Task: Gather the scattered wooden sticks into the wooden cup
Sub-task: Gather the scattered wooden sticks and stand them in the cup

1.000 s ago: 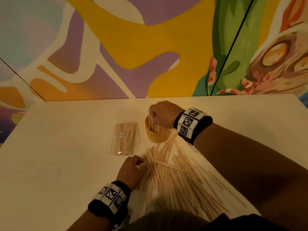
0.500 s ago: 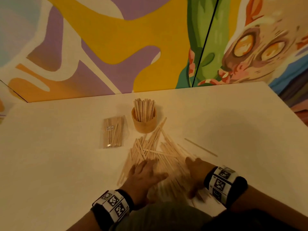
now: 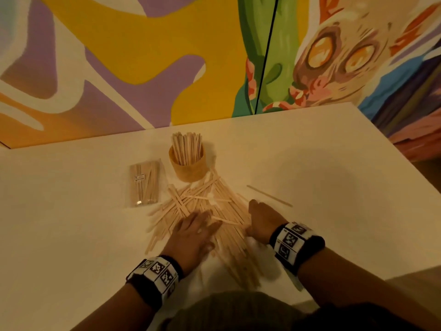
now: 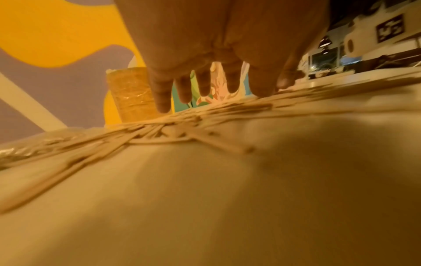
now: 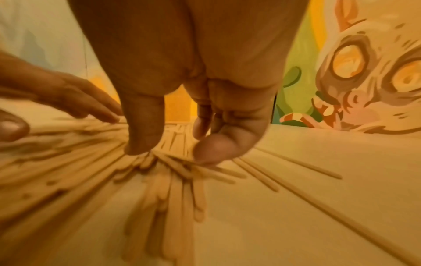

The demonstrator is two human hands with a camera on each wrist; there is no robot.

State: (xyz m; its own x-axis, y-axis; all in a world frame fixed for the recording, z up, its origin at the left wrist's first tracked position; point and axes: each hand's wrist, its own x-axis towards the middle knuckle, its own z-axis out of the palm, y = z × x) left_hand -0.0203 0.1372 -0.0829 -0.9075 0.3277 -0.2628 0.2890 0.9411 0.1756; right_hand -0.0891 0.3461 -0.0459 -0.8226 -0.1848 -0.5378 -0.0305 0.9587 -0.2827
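Observation:
The round wooden cup (image 3: 188,168) stands at the back of the white table (image 3: 310,163) with a bunch of wooden sticks (image 3: 186,146) upright in it. A wide pile of loose sticks (image 3: 214,204) fans out from the cup toward me. My left hand (image 3: 201,222) lies flat on the pile's near left part, fingers straight and spread (image 4: 216,86). At the pile's right edge, my right hand (image 3: 255,216) bends its thumb and fingertips down onto the sticks (image 5: 170,153) without lifting any. One lone stick (image 3: 269,195) lies apart, to the right.
A clear packet of sticks (image 3: 144,182) lies left of the cup. The painted wall (image 3: 143,56) rises right behind the table. The table's right edge (image 3: 391,149) runs diagonally toward me. Bare tabletop extends far left and far right of the pile.
My right hand left the cup, where it put sticks in, and came down on the pile's right side. My left hand uncurled and spread flat on the sticks.

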